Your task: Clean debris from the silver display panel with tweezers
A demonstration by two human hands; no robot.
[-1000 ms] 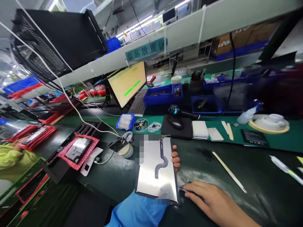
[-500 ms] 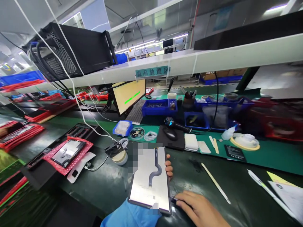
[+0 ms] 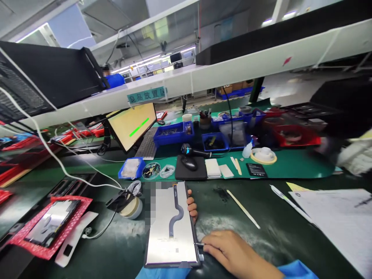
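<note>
A flat tablet screen panel (image 3: 162,217) with a silvery back and a dark frame is held up, tilted, above the bench. Across its back runs a dark, curved flex cable (image 3: 175,221). My left hand (image 3: 192,204) is closed on the panel from underneath, its fingertips curling over the right edge; the palm is hidden. In my right hand (image 3: 226,248), a thin metal tool (image 3: 199,244) is pinched between thumb and fingers. Its tip touches the panel's lower right edge. A small pale tab (image 3: 201,257) shows just below that tip.
To the left, another panel (image 3: 52,224) lies on pink bubble wrap (image 3: 84,203). Behind are a tape roll (image 3: 132,209), a mouse (image 3: 188,163), white pads (image 3: 213,168) and blue bins (image 3: 171,133). A pale stick (image 3: 243,209), a pen (image 3: 290,203) and papers (image 3: 340,217) lie right.
The view has turned to the right, so the bench items appear further left. My left hand still holds the panel, and the tool tip stays at its right edge.
</note>
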